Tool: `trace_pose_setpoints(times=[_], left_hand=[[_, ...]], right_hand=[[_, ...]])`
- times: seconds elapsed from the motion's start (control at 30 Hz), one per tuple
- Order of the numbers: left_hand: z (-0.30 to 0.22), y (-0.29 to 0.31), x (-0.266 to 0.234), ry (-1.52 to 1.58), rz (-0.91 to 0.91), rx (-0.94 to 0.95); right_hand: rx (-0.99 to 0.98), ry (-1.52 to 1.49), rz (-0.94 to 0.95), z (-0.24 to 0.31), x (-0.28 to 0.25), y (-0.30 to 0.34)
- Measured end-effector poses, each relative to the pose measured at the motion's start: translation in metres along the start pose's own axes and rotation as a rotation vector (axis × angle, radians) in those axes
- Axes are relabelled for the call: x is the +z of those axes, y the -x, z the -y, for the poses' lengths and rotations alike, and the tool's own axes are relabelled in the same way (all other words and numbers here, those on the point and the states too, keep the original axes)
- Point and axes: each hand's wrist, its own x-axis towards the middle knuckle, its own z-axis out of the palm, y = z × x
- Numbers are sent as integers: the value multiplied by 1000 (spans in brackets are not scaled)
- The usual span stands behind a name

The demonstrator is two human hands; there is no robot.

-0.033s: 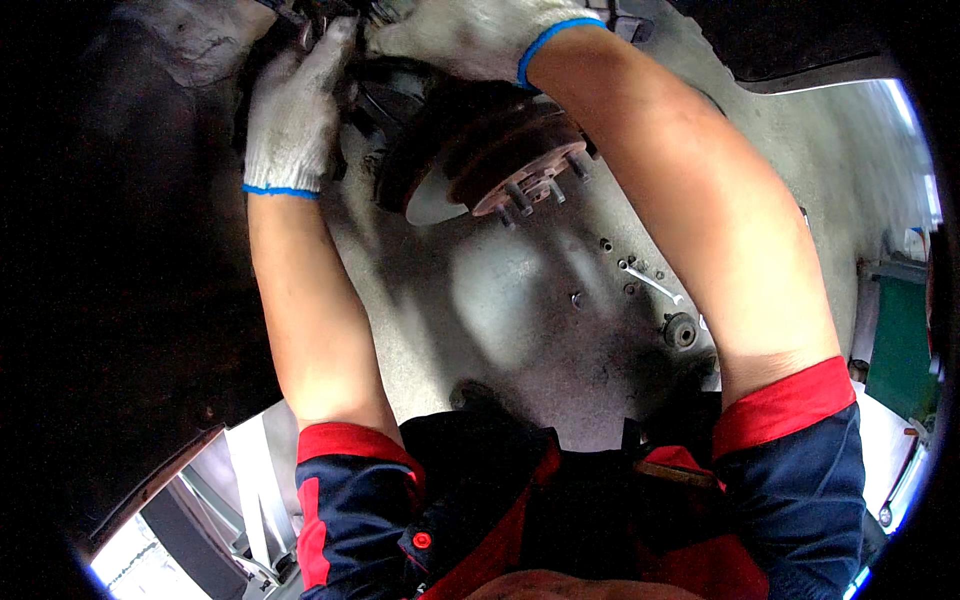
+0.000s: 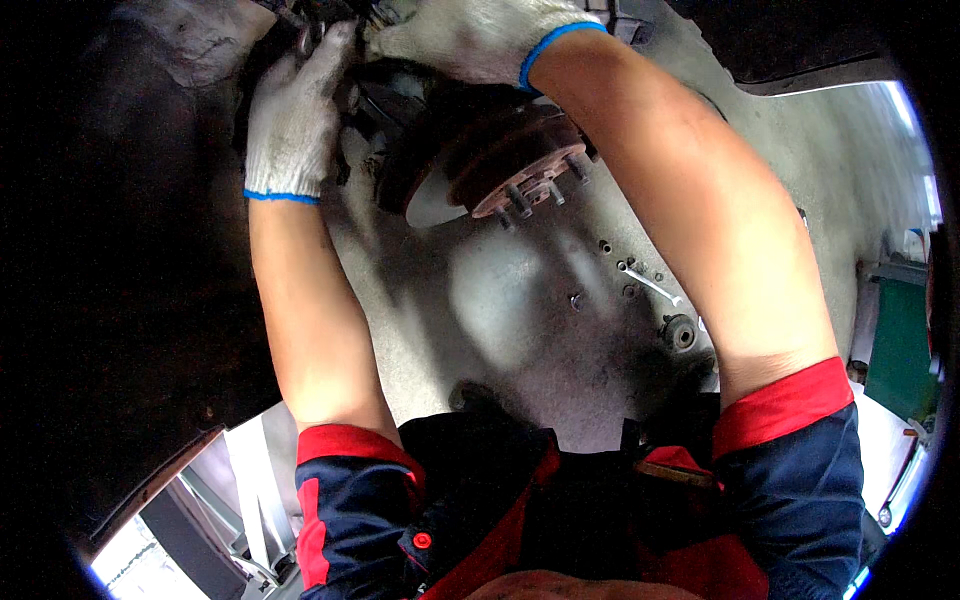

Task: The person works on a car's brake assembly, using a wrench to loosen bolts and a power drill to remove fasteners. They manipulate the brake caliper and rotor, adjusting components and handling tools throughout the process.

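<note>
Both my hands wear white knit gloves with blue cuffs and reach up to the dark parts above the brake disc. My left hand (image 2: 292, 130) is closed around a dark part, its thumb pointing up; what it grips is lost in shadow. Just to its right, my right hand (image 2: 485, 40) has its fingers curled in toward the left one, and whatever they hold is hidden at the upper edge. Below the hands sits the brake disc (image 2: 437, 200), with a rusty wheel hub (image 2: 530, 180) and several protruding wheel studs (image 2: 518, 200).
On the concrete floor lie a combination wrench (image 2: 652, 284), several small nuts (image 2: 605, 247) and a round dark bushing-like part (image 2: 680, 333). Dark bodywork (image 2: 150, 300) fills the left side. A green panel (image 2: 900, 340) stands at the far right.
</note>
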Motion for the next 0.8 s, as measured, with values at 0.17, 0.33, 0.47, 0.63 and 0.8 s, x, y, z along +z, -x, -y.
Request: trace_pose_setpoints(times=[0.17, 0.33, 0.47, 0.63, 0.8], left_hand=[[18, 26, -46, 179, -193, 266], [31, 12, -97, 1330, 432, 301], [1, -30, -51, 1623, 671, 455], [-27, -42, -5, 1249, 290, 613], [-12, -94, -39, 1122, 655, 682]], right_hand=[[-15, 3, -19, -2, 7, -2], [17, -177, -56, 7, -12, 13], [101, -164, -2, 5, -13, 11], [102, -181, 33, 7, -12, 10], [160, -290, 9, 2, -15, 14]])
